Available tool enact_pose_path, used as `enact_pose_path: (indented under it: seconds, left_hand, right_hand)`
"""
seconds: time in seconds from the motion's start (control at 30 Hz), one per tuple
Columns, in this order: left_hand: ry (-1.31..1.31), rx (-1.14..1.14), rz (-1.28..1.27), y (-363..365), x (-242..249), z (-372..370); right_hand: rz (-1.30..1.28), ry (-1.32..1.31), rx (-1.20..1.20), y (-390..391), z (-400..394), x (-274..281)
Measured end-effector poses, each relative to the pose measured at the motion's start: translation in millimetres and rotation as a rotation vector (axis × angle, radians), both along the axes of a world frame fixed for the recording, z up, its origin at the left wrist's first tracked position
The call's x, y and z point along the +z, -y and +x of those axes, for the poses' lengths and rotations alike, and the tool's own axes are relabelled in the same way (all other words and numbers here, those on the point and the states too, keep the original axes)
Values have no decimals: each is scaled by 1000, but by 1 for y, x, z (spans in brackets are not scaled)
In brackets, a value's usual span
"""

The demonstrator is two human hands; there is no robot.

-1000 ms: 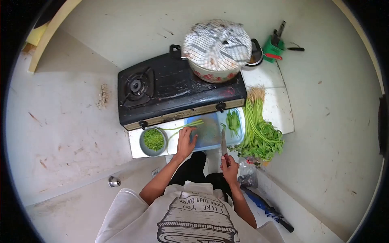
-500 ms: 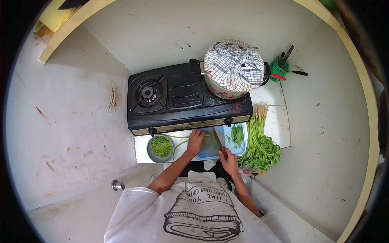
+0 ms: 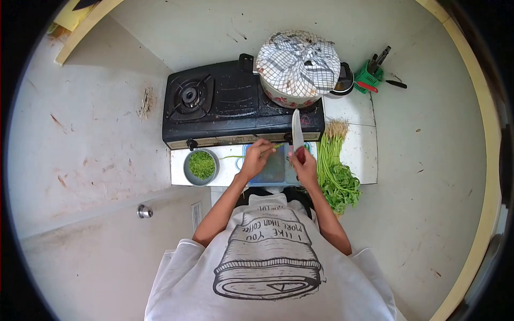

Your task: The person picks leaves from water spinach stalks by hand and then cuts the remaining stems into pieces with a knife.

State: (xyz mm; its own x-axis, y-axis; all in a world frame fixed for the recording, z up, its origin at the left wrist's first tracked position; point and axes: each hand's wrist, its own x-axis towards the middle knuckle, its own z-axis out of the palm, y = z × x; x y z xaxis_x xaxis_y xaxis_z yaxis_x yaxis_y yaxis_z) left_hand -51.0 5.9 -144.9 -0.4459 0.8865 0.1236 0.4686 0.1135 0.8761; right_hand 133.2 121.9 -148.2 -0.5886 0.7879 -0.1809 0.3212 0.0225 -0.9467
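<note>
My left hand (image 3: 257, 155) is closed on thin green stems (image 3: 231, 157) above the left part of a blue tray (image 3: 271, 172). The stems stick out on both sides of the fingers. In my right hand (image 3: 305, 165) is a knife (image 3: 297, 130), its blade pointing up and away, in front of the stove. The right fingertips are close to the stem ends; whether they touch them is unclear. A grey bowl (image 3: 186, 170) of chopped greens (image 3: 202, 165) stands left of the tray. Right of the tray lies a bundle of leafy greens (image 3: 333, 168) with roots.
Behind the tray stands a black two-burner stove (image 3: 230, 101). A large pot (image 3: 289, 99) covered with a checked cloth (image 3: 300, 61) sits on its right side. A green basket (image 3: 368, 78) with utensils is at the back right. Walls close in on both sides.
Both hands have lifted, the left one with the stems. The knife has swung from leaning left to nearly upright in view and is higher. The whole view has shifted, so the stove appears higher.
</note>
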Motion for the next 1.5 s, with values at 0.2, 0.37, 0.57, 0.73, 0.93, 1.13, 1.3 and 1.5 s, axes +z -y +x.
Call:
enact_pose_path:
  seconds: [0.2,0.37,0.57,0.73,0.93,1.13,1.3,1.5]
  left_hand:
    - [111,3,-52,-20,55,10]
    - [114,-46,-54,-27,83,11]
    - [128,-71,-80,-26,91,14]
    - [146,-122,-159,-25,97,13]
    - [230,-130,-179,-17,95,10]
    - [215,-228,-104,-17,98,-10]
    - [152,-308,-111,-16,102,-31]
    - [124,-388,-95,-7,98,-48]
  right_hand:
    - [-202,-230,59,-34,-16,53]
    - [-97,-194,97,-45,-21,66]
    - [-26,-197,152,-46,-19,67]
    - [17,-161,195,-46,-17,65]
    - [-108,-302,149,-35,-25,89]
    - [-50,-241,102,-27,-33,81]
    - [-50,-236,24,-11,-45,91]
    - [-81,-244,12,5,-54,88]
